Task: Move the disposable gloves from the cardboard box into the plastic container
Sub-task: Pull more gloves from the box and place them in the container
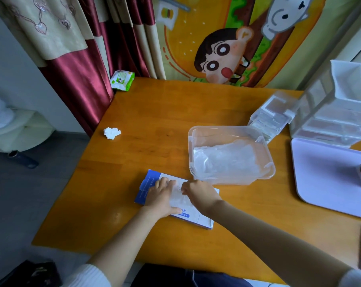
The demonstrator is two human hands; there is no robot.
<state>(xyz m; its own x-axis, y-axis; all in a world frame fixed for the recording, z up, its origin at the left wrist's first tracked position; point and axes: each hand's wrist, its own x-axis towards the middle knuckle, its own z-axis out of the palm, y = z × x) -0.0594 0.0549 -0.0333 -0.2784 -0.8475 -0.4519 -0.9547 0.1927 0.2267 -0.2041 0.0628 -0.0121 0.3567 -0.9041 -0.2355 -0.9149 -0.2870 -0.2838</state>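
A flat blue and white cardboard box [146, 187] lies on the wooden table [154, 121] near its front edge. My left hand [162, 198] presses flat on the box's top. My right hand [198, 192] pinches clear disposable gloves [178, 200] at the box's opening, between the two hands. Just behind and to the right stands an open clear plastic container [266, 175], holding a pile of clear gloves [225, 158].
A crumpled white tissue [111, 132] lies on the table's left side and a green wipes pack [122, 79] at the far left corner. A clear lid [272, 114], a drawer organiser [339, 108] and a white tray [324, 179] crowd the right side.
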